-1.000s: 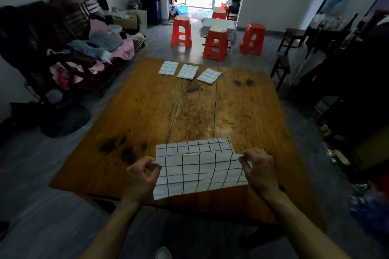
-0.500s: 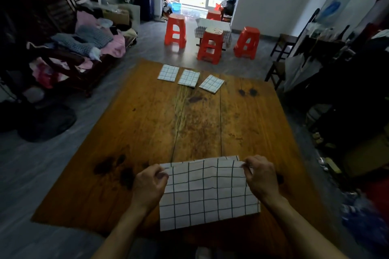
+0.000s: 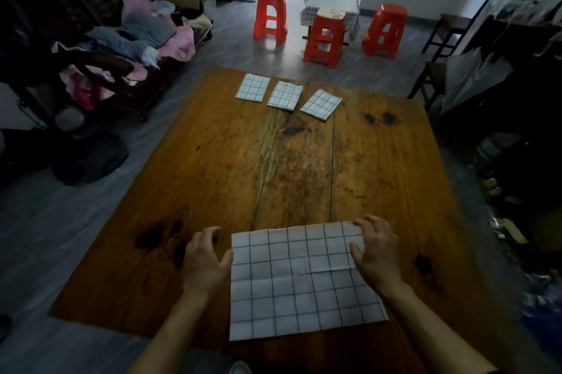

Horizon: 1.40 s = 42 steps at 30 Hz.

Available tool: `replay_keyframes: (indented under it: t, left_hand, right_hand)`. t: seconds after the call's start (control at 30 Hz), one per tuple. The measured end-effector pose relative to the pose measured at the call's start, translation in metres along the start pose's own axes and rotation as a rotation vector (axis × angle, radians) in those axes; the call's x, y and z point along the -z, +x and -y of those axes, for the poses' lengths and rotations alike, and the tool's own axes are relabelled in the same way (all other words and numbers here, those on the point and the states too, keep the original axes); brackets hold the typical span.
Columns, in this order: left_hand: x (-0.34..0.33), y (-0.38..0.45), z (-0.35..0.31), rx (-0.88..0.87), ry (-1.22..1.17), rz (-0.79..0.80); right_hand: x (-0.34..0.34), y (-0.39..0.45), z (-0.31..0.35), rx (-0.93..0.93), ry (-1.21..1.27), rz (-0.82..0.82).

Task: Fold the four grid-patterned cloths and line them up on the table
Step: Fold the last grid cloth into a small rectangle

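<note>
Your big grid cloth (image 3: 304, 279) lies flat on the wooden table (image 3: 304, 167), right at the near edge in front of you. It is white with dark lines that make squares, and you can see soft crease lines running across it. Your left hand (image 3: 204, 261) sits just beside the cloth's left edge. Its fingers are loose and a little bent, and they hold nothing; the thumb looks to be just touching the edge of the cloth. Your right hand (image 3: 374, 252) is over the far right corner of the cloth. Its fingers are spread and a little bent too, with the tips down near the cloth, and it is not grabbing anything. Far across the table, near the other edge, three small folded cloths sit in a row. The left folded cloth (image 3: 252, 87) and the middle folded cloth (image 3: 284, 96) are close side by side. The right folded cloth (image 3: 320, 104) is turned a bit, so it sits crooked next to the others. None of the three touch each other. Behind the table stand red stools (image 3: 324, 36) on the floor. On the left is a bench with a pile of clothes (image 3: 146, 36).
</note>
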<state>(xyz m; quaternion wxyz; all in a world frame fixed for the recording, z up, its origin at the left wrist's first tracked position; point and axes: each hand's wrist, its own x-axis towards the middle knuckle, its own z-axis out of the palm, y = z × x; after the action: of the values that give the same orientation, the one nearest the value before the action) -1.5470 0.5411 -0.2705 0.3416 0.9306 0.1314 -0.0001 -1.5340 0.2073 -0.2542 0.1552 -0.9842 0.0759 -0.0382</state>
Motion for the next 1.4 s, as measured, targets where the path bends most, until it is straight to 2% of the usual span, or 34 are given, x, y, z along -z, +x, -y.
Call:
replay_keyframes:
  t: [0.1,0.27,0.5,0.73,1.0,1.13,1.4]
  left_hand:
    - [-0.014,-0.006,0.001,-0.045,0.046,0.042]
    - [-0.041,-0.028,-0.007,-0.225,0.135,0.115]
    - [-0.084,-0.085,-0.011,-0.586,0.417,0.277]
    - [-0.090,-0.098,0.024,-0.586,0.500,0.304]
    - [-0.080,-0.090,0.043,-0.709,0.486,0.332]
    - [-0.078,-0.087,0.043,-0.705,0.499,0.361]
    - [-0.081,-0.087,0.045,-0.695,0.481,0.345]
  right_hand:
    - [-0.013,-0.015,-0.002,-0.010,0.011,0.079]
    - [-0.035,-0.047,0.000,0.033,-0.002,0.260]
    - [-0.063,-0.091,0.022,0.279,-0.062,0.366]
    - [-0.083,-0.112,0.024,0.319,-0.073,0.421]
    - [-0.084,-0.117,0.017,0.323,-0.055,0.398]
    - [-0.079,-0.118,0.003,0.264,-0.032,0.425]
    - [-0.066,-0.131,-0.041,0.090,0.004,0.326]
